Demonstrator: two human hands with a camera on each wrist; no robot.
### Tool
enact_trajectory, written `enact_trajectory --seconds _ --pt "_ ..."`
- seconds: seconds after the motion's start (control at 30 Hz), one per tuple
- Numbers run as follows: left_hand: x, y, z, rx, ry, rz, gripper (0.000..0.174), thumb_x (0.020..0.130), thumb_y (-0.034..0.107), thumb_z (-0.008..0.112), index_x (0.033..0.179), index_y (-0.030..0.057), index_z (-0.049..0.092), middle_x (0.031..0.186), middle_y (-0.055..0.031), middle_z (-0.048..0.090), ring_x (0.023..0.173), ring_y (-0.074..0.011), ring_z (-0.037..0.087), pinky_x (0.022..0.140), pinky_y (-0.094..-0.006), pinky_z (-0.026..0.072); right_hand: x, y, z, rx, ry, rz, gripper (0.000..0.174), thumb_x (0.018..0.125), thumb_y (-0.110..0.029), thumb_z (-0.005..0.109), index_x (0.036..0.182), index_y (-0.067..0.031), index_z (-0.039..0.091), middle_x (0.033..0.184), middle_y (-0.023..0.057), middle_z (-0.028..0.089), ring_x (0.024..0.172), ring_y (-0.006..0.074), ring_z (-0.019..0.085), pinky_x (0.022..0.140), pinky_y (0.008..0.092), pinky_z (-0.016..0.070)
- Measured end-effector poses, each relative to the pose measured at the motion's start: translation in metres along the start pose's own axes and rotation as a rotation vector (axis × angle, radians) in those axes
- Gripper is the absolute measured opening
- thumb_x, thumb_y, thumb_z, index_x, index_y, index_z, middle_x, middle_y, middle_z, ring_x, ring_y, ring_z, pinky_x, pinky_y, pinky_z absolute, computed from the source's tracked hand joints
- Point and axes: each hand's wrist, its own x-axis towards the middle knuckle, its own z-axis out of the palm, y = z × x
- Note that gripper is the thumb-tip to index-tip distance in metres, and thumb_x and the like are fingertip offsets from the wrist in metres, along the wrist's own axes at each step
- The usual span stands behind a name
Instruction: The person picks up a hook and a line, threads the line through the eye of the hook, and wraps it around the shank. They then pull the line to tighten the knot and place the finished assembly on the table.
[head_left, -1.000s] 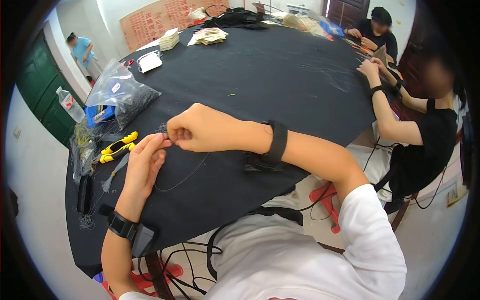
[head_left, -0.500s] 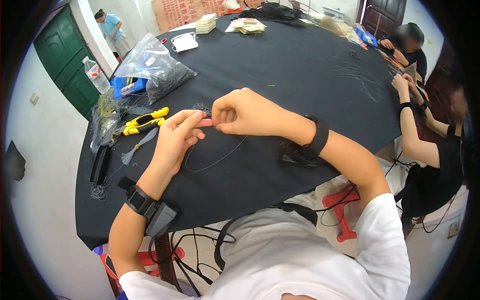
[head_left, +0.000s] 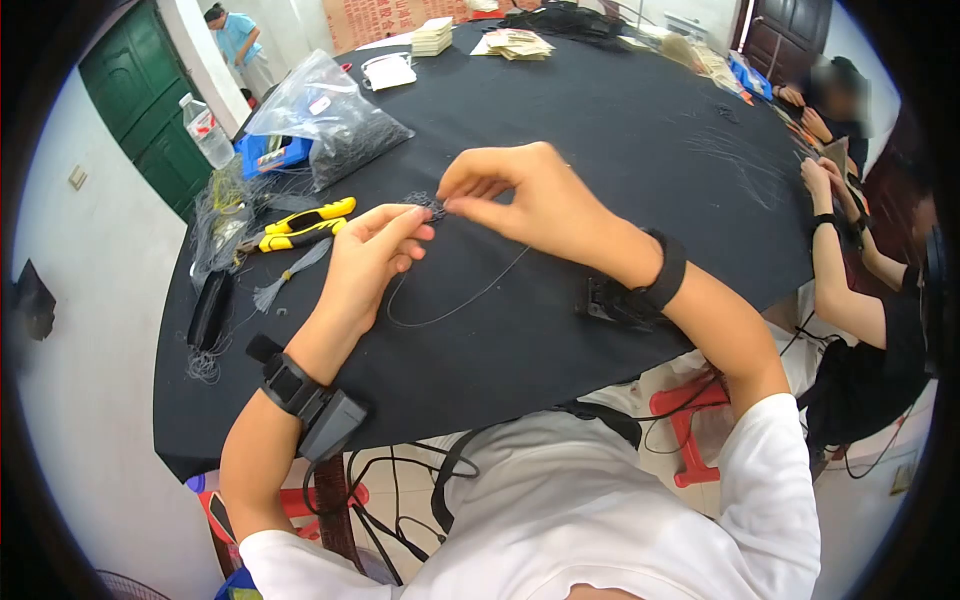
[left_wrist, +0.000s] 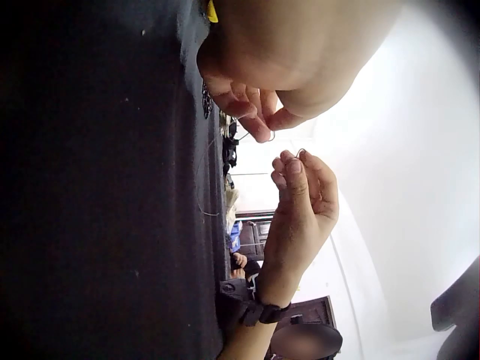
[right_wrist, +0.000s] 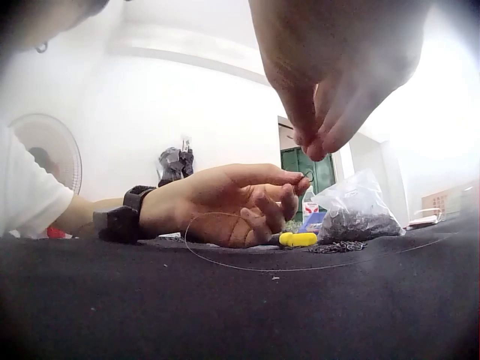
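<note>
The left hand [head_left: 375, 255] pinches a thin grey wire between thumb and forefinger over the black table; a small loop of it shows at the fingertips in the left wrist view. A long curve of the wire [head_left: 460, 306] hangs between the hands. Just right of those fingertips, the right hand [head_left: 540, 200] has its thumb and forefinger together on a fine strand [left_wrist: 300, 152], seen in the left wrist view. In the right wrist view a small gap separates the right hand [right_wrist: 337, 90] from the left hand [right_wrist: 232, 202]. Behind the fingertips lies a small heap of grey wire pieces [right_wrist: 337, 247].
Yellow-handled pliers [head_left: 305, 225], a grey tassel bundle [head_left: 290, 275] and tangled wire [head_left: 215, 225] lie left of the hands. Behind them are a clear bag of dark pieces [head_left: 345, 130], a blue box [head_left: 270, 155] and a bottle [head_left: 207, 130]. Other people sit at the right edge.
The fingertips, close together before, now stand slightly apart, the right hand having lifted away up and right. The head view has shifted, so the table things appear further right.
</note>
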Motion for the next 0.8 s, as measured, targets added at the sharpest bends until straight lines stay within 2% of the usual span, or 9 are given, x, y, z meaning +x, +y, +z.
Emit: enact_trajectory --seconds 0.13,0.23,0.27,0.53,0.63,0.8 --pt "-0.0018 0.0021 -0.0002 -0.019 -0.045 -0.023 0.021 0.086 0.018 0.061 0.099 0.0024 0.063 0.081 0.0000 0.062 0.065 -0.0028 0.053 0.060 -0.0148 0.0409 -0.0002 -0.0027 -0.0016 0.018 0.011 0.095 0.012 0.080 -0.003 0.062 0.090 -0.0001 0.066 0.081 0.0078 0.068 0.075 0.0124 0.065 0.069 0.0231 0.0510" --pt "-0.0036 0.0029 0.0016 -0.052 -0.071 -0.031 0.020 0.086 0.018 0.060 0.099 0.0025 0.063 0.080 0.0003 0.062 0.065 -0.0024 0.053 0.061 -0.0147 0.0415 -0.0013 -0.0001 0.0015 0.027 0.045 0.075 0.010 0.077 -0.005 0.063 0.085 0.0013 0.064 0.075 0.0113 0.066 0.069 0.0160 0.066 0.066 0.0250 0.0513" --pt "-0.0036 0.0024 0.0033 -0.070 -0.060 -0.023 0.020 0.085 0.020 0.063 0.096 0.0035 0.065 0.080 -0.0007 0.062 0.064 -0.0024 0.052 0.055 -0.0144 0.0383 -0.0010 0.0001 0.0025 0.020 0.045 0.061 0.009 0.077 -0.005 0.063 0.085 0.0012 0.064 0.075 0.0112 0.066 0.069 0.0163 0.065 0.065 0.0254 0.0511" --pt "-0.0077 0.0037 0.0073 -0.119 -0.052 -0.068 0.018 0.086 0.018 0.061 0.095 0.0037 0.064 0.080 0.0000 0.062 0.065 -0.0023 0.053 0.059 -0.0149 0.0409 0.0006 0.0000 0.0037 -0.137 0.020 -0.128 0.008 0.076 -0.006 0.062 0.082 -0.0004 0.061 0.075 0.0108 0.063 0.071 0.0213 0.062 0.063 0.0297 0.0480" --pt "-0.0094 0.0047 0.0088 -0.149 -0.069 -0.072 0.016 0.086 0.017 0.060 0.095 0.0037 0.063 0.080 0.0005 0.062 0.065 -0.0023 0.053 0.060 -0.0150 0.0420 -0.0005 -0.0021 0.0032 -0.106 -0.014 -0.049 0.009 0.076 -0.006 0.062 0.082 -0.0011 0.062 0.076 0.0107 0.063 0.070 0.0212 0.062 0.062 0.0299 0.0476" --pt "-0.0084 0.0031 0.0084 -0.140 -0.099 -0.054 0.017 0.086 0.017 0.060 0.096 0.0036 0.063 0.080 0.0005 0.062 0.066 -0.0023 0.053 0.062 -0.0152 0.0423 -0.0008 -0.0004 0.0044 -0.087 0.009 -0.048 0.008 0.076 -0.006 0.062 0.082 -0.0013 0.061 0.076 0.0107 0.063 0.069 0.0209 0.061 0.062 0.0294 0.0474"
